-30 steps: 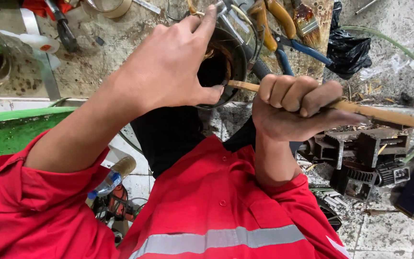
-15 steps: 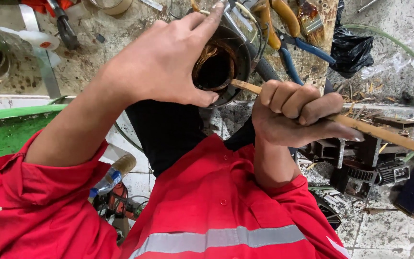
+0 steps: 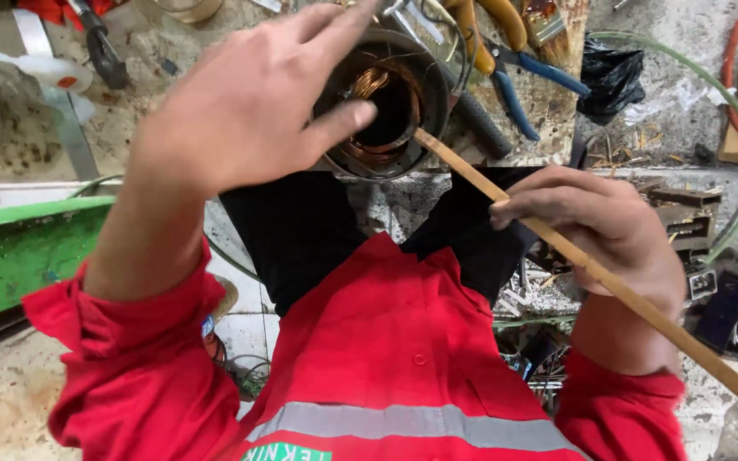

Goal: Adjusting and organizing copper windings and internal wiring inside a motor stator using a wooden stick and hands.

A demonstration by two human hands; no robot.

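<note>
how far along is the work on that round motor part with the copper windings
Done: copper windings already sit inside the round metal motor housing. In hand: the left hand steadies the housing, thumb at its opening, while the right hand holds a thin wooden stick with its tip at the rim. Left: pliers lie unused behind; how much remains inside cannot be told.

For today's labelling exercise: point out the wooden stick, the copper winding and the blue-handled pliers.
wooden stick point(image 3: 634, 300), head view, mid-shaft.
copper winding point(image 3: 372, 83), head view, upper coils.
blue-handled pliers point(image 3: 548, 72), head view, upper handle.
</note>
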